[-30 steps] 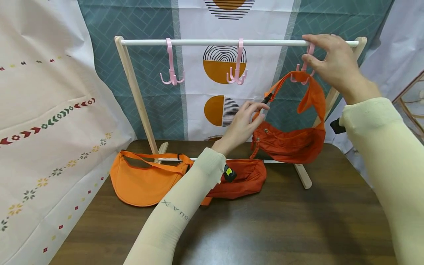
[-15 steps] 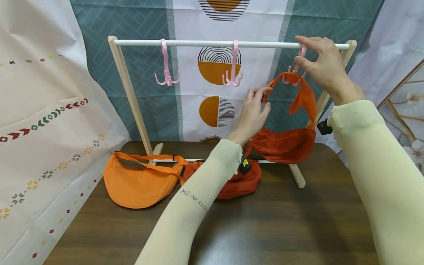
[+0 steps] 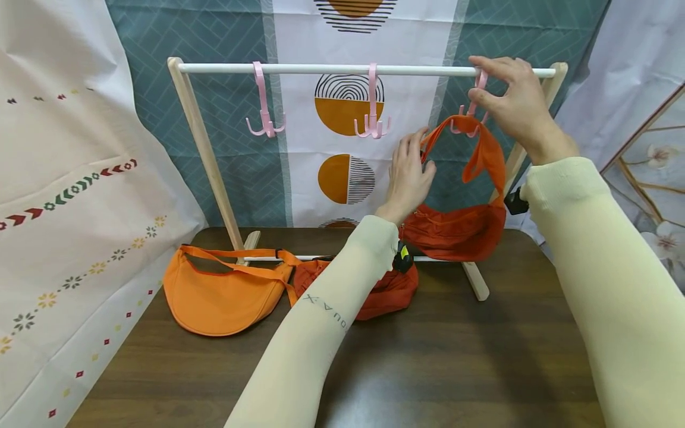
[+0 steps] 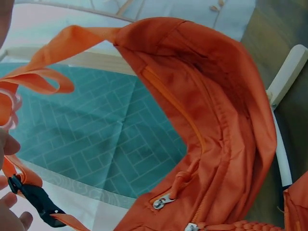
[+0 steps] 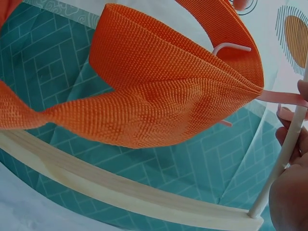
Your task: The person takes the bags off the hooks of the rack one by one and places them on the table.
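A red-orange waist bag hangs by its orange strap from the right-hand pink hook. My right hand is up at the white rail, its thumb and fingers holding the top of that hook. The strap lies folded over the hook's prongs in the right wrist view. My left hand is beside the strap's left side, fingertips close to the black buckle, thumb apart from the fingers. The bag's zip pulls dangle on its front in the left wrist view.
Two more pink hooks hang along the white rail of a wooden-legged rack. On the brown table lie an orange crescent bag and another red bag, partly behind my left sleeve. Patterned cloth hangs behind.
My left hand has moved up along the strap near the buckle. My right hand stays on the hook at the rail. The whole head view has shifted slightly, moving the scene left.
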The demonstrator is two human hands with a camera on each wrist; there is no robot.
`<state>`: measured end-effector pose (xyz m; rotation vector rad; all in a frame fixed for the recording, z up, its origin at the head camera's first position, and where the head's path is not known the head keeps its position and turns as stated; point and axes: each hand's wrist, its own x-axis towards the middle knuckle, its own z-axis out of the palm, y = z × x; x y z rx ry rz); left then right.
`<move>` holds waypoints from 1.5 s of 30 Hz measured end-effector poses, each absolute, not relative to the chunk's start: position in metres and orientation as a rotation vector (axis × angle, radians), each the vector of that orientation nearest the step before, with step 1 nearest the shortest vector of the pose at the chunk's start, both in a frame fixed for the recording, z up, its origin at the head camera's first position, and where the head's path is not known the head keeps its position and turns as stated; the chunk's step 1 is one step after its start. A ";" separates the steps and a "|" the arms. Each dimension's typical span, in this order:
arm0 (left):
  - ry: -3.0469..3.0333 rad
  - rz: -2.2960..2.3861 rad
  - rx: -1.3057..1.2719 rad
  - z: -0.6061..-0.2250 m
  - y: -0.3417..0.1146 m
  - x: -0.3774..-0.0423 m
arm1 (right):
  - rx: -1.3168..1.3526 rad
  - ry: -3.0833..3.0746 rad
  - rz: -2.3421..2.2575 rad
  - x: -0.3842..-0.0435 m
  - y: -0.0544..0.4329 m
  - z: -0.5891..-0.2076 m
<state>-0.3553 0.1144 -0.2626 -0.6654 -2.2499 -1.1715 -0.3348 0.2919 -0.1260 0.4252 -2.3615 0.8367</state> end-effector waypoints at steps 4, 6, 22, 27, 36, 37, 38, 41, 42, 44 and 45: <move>-2.301 -1.138 -0.646 -0.257 0.116 -0.359 | 0.411 -2.370 0.856 -0.334 0.291 -0.126; -2.345 -1.120 -0.627 -0.254 0.117 -0.361 | 0.406 -2.370 0.851 -0.335 0.290 -0.126; -2.223 -1.417 -0.701 -0.264 0.104 -0.359 | 0.393 -2.378 0.863 -0.333 0.291 -0.124; -2.116 -1.462 -0.719 -0.260 0.100 -0.354 | 0.385 -2.388 0.863 -0.332 0.290 -0.124; -1.945 -1.627 -0.715 -0.237 0.108 -0.342 | 0.402 -2.389 0.823 -0.331 0.292 -0.124; -1.943 -1.625 -0.717 -0.235 0.108 -0.341 | 0.402 -2.390 0.820 -0.331 0.292 -0.124; -1.943 -1.617 -0.718 -0.233 0.109 -0.340 | 0.400 -2.392 0.823 -0.331 0.291 -0.124; -1.930 -1.615 -0.740 -0.226 0.110 -0.338 | 0.392 -2.395 0.823 -0.332 0.290 -0.124; -1.920 -1.616 -0.752 -0.223 0.111 -0.337 | 0.391 -2.395 0.823 -0.332 0.290 -0.124; -1.897 -1.617 -0.775 -0.218 0.111 -0.337 | 0.391 -2.397 0.818 -0.332 0.290 -0.124; -1.885 -1.615 -0.782 -0.215 0.111 -0.336 | 0.392 -2.396 0.813 -0.332 0.290 -0.124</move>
